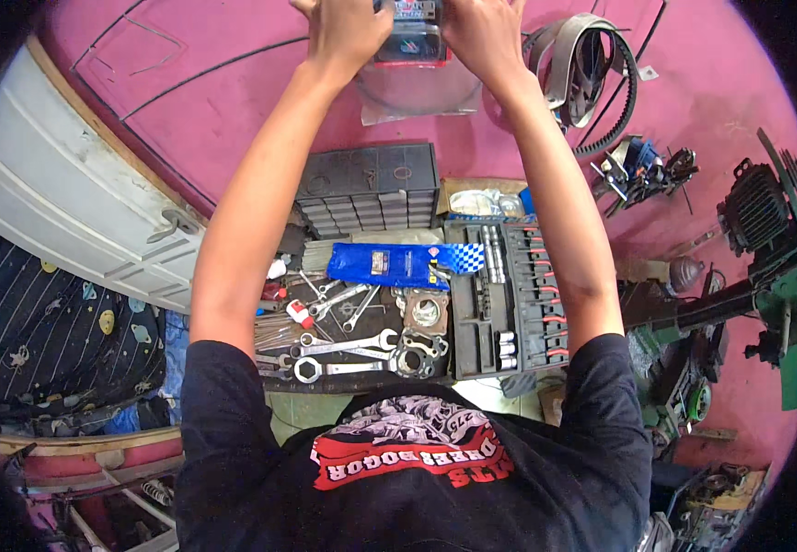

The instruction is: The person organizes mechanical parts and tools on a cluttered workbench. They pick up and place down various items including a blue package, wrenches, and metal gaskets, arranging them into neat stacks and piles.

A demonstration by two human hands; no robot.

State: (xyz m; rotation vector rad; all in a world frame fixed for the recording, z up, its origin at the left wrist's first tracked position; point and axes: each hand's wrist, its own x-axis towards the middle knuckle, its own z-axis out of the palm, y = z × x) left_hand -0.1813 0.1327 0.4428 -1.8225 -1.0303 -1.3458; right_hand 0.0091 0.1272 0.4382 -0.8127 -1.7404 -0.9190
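Pink wall [233, 120], head view | clear plastic packet [414, 55] up in front of it, between the hands | left hand [348, 37] and right hand [486, 39] at its sides, cropped up top, can't tell if they're gripping tbh | blue packet [384, 264] below, near wrenches [348, 347]

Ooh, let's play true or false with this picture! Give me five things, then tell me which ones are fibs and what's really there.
1. The left hand and the right hand are up at a clear plastic package. True.
2. The long packet lying among the tools is yellow. False: the packet is mostly blue.
3. A black toothed belt is to the right of both hands. True.
4. The drawer cabinet is to the right of the tool tray. False: the cabinet is to the left of the tray.
5. The shirt sleeves are white. False: the sleeves are black.
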